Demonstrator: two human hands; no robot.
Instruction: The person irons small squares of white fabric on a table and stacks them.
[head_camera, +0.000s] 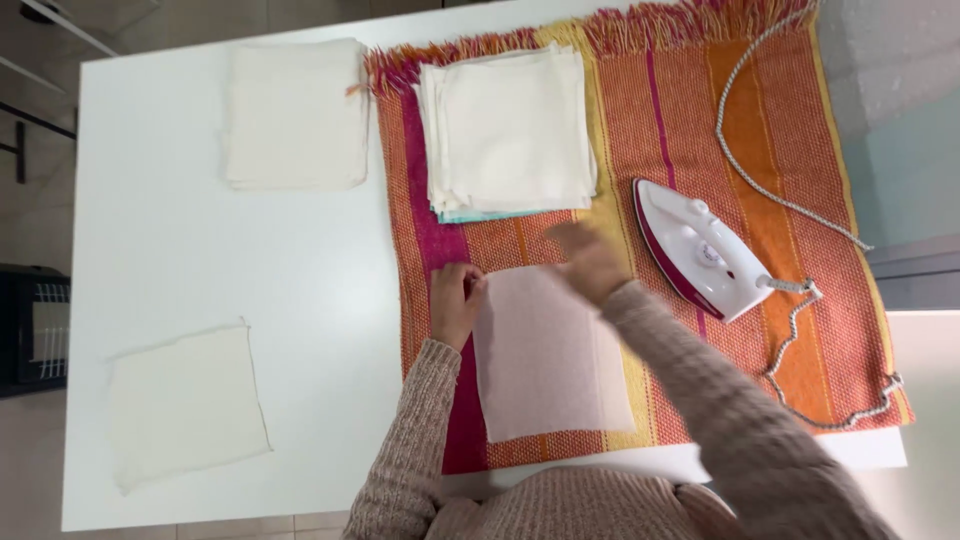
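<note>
a white rectangular table fills most of the view, standing on a pale tiled floor, with a striped woven cloth in orange, pink and yellow with a fringed far edge spread over its right half. nearest the person, whose arms are in a beige knitted sweater, a thin, sheer white square of fabric lies flat on the striped cloth, its stripes showing faintly through it. the left hand rests at the square's far left corner, its fingers curled and pinching the edge of the fabric. the right hand is at the far edge of the same square, toward its right corner; it is blurred, its fingers seem loosely spread over the fabric, and whether it grips anything cannot be told. just right of that hand, a white and magenta clothes iron lies on the striped cloth, its point toward the far side, and its braided grey-white cord loops over the cloth's right part. to the near left, well apart from the hands, a single cream fabric square lies on the bare table. farther off, a stack of cream fabric squares sits on the striped cloth beyond the hands, and a second, folded cream pile sits on the bare table to its left.
</note>
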